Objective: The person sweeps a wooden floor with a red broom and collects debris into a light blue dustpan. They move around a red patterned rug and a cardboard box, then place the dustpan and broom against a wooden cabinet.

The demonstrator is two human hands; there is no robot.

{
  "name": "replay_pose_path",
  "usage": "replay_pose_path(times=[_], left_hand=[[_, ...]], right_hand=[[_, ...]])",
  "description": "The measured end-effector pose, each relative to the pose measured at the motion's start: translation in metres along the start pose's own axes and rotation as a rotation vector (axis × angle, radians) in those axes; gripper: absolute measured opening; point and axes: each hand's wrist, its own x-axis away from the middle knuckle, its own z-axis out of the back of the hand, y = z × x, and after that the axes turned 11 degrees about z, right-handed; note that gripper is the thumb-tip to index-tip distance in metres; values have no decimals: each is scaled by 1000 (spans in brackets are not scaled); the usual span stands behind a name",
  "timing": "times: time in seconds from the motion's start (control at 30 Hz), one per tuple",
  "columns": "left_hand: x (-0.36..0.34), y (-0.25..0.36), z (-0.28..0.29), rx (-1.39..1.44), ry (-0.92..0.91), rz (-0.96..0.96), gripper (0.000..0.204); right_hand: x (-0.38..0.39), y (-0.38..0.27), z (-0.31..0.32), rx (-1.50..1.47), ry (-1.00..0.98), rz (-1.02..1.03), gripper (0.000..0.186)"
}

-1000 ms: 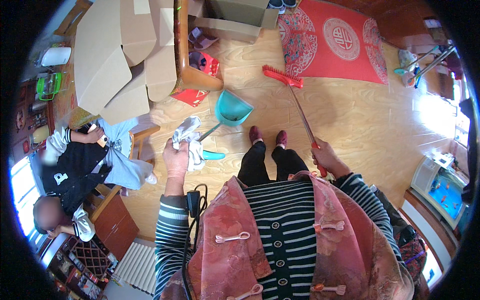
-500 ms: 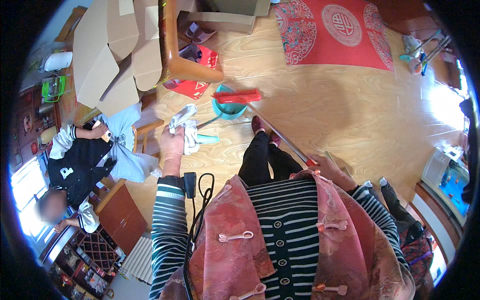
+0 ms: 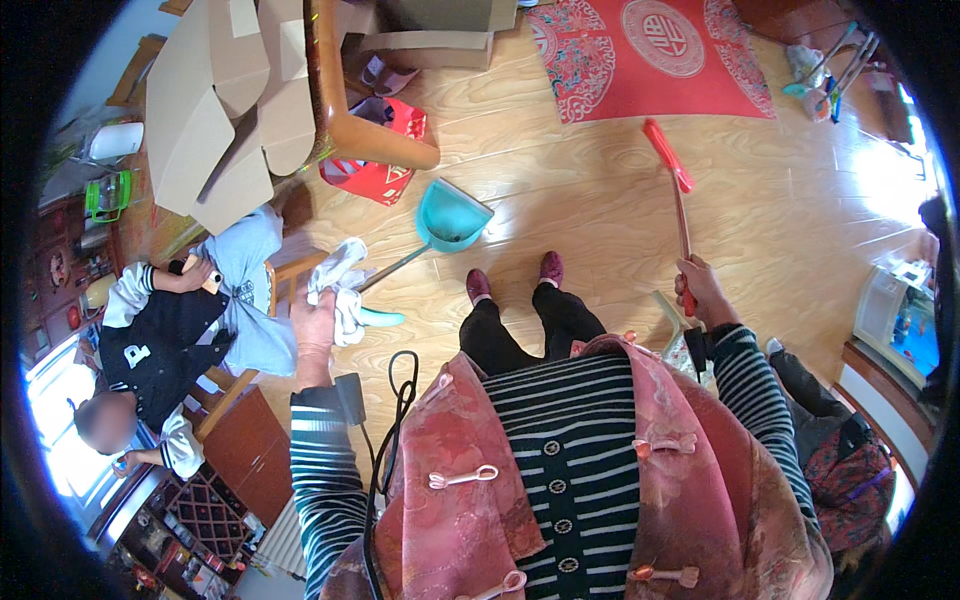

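My left hand [image 3: 313,335] is closed round a crumpled white cloth [image 3: 345,275] and the handle of a turquoise dustpan [image 3: 432,212]. The pan's mouth faces right, and a little dark debris shows inside it. Below the cloth juts a curved turquoise piece [image 3: 382,318]; whether it belongs to the dustpan is unclear. Off to the right, my right hand [image 3: 707,292] grips the red handle end of a broom [image 3: 684,225]. Its red head [image 3: 668,158] points away from me, near the red mat.
A red patterned mat [image 3: 640,85] lies ahead on the wood floor. At left stand cardboard boxes [image 3: 225,115], a wooden table edge [image 3: 375,140] and a red bag [image 3: 385,180]. Another person [image 3: 165,330] sits at left. A second person [image 3: 840,450] is at lower right.
The broom has swung from above the dustpan to the right, its head now toward the mat. The dustpan is fully uncovered and turned, and my feet have shifted apart.
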Motion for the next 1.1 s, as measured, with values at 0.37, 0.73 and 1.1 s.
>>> replay_pose_path(times=[0.37, 0.73, 1.1], left_hand=[[-16, -45, 5, -149, -26, -100, 27], [-29, -52, 17, -166, -21, -91, 30], [-27, -102, 68, -161, -53, -19, 23]], right_hand=[[66, 43, -148, 188, -377, -71, 11], [99, 21, -259, 624, -799, 58, 16], [170, -32, -191, 373, -507, -124, 9]])
